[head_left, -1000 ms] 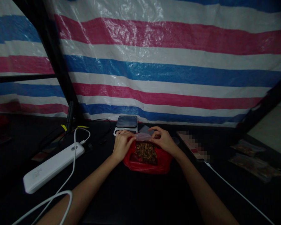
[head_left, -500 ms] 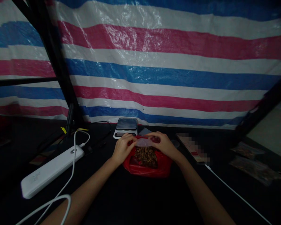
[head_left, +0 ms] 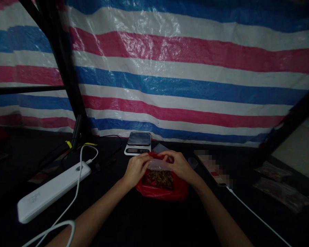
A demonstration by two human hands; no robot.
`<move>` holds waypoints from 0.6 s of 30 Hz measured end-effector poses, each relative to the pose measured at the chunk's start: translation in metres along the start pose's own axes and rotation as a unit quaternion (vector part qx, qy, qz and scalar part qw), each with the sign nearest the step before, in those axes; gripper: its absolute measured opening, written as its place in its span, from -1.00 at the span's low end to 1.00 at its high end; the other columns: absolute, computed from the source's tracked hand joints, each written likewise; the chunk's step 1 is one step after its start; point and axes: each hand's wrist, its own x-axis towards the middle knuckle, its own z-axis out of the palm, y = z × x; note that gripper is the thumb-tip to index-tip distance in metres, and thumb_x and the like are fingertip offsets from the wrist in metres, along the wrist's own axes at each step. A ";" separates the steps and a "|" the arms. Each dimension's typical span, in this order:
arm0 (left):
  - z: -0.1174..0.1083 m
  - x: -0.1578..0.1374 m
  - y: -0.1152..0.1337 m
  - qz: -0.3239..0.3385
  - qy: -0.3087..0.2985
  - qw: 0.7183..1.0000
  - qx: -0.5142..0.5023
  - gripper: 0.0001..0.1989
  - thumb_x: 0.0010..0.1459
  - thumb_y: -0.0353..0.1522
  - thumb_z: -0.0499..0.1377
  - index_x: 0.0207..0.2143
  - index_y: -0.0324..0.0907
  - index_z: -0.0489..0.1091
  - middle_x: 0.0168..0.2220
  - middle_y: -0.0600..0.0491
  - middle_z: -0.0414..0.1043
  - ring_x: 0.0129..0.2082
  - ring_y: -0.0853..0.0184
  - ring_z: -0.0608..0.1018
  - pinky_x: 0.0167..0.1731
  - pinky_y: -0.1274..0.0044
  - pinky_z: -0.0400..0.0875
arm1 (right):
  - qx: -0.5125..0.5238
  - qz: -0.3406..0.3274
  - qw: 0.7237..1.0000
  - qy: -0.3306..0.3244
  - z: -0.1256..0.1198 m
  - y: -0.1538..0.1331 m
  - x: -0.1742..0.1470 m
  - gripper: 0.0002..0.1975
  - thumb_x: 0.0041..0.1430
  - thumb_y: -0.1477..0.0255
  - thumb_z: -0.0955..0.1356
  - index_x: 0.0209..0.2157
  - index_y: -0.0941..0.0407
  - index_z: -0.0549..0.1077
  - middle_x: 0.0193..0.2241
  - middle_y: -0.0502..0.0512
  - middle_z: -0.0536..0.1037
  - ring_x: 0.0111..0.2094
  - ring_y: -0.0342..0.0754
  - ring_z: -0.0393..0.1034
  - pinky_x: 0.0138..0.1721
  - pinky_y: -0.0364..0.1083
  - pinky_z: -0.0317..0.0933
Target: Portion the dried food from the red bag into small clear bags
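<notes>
A small clear plastic bag [head_left: 158,165] with brown dried pieces in its lower part lies over a red plastic bag [head_left: 163,195]. My left hand [head_left: 137,168] is closed, its thumb and fingers pinching the left side of the clear bag's top. On the opposite side my right hand [head_left: 179,166] is also closed, fingers bent at the bag's right upper edge. The clear film between the two hands looks whitish and folds over the top of the dried pieces. Fingertips of both hands are partly hidden, and the red bag shows around and behind them.
Just behind the hands stands a small digital scale [head_left: 138,143]. A long white power bank [head_left: 53,192] with a white cable lies left. On the right are a phone [head_left: 212,168] with a cable and filled clear bags [head_left: 282,192]. A striped sheet [head_left: 170,79] hangs behind the table.
The clear bag's top has folded down toward me, covering more of the brown pieces. Both hands stay on its upper edge, and the whole view has shifted slightly.
</notes>
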 end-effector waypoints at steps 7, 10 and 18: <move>0.001 -0.001 -0.001 0.017 -0.031 0.999 0.011 -0.85 0.15 -0.41 -0.02 -0.30 -0.15 0.33 -0.30 0.09 0.41 -0.27 0.37 0.45 -0.27 0.59 0.27 | -0.039 -0.025 0.999 0.006 0.000 -0.003 -0.001 -0.79 -0.02 0.44 0.31 -0.28 0.05 0.48 -0.38 0.02 0.51 -0.37 -0.08 0.34 -0.31 -0.12 0.14; 0.004 -0.003 0.001 0.038 -0.054 0.997 0.049 -0.82 0.16 -0.40 -0.04 -0.25 -0.15 0.33 -0.29 0.07 0.41 -0.27 0.36 0.46 -0.28 0.59 0.28 | -0.044 -0.052 0.998 -0.013 0.001 -0.006 -0.002 -0.79 -0.02 0.48 0.31 -0.29 0.03 0.48 -0.31 0.01 0.53 -0.27 -0.05 0.34 -0.24 -0.10 0.12; 0.006 -0.005 0.002 0.050 -0.037 0.995 0.073 -0.77 0.19 -0.37 -0.08 -0.21 -0.16 0.33 -0.29 0.05 0.42 -0.29 0.35 0.47 -0.31 0.58 0.29 | -0.117 -0.019 0.993 0.009 -0.001 -0.007 -0.002 -0.82 0.02 0.46 0.27 -0.36 -0.03 0.48 -0.41 -0.03 0.50 -0.36 -0.09 0.33 -0.32 -0.12 0.05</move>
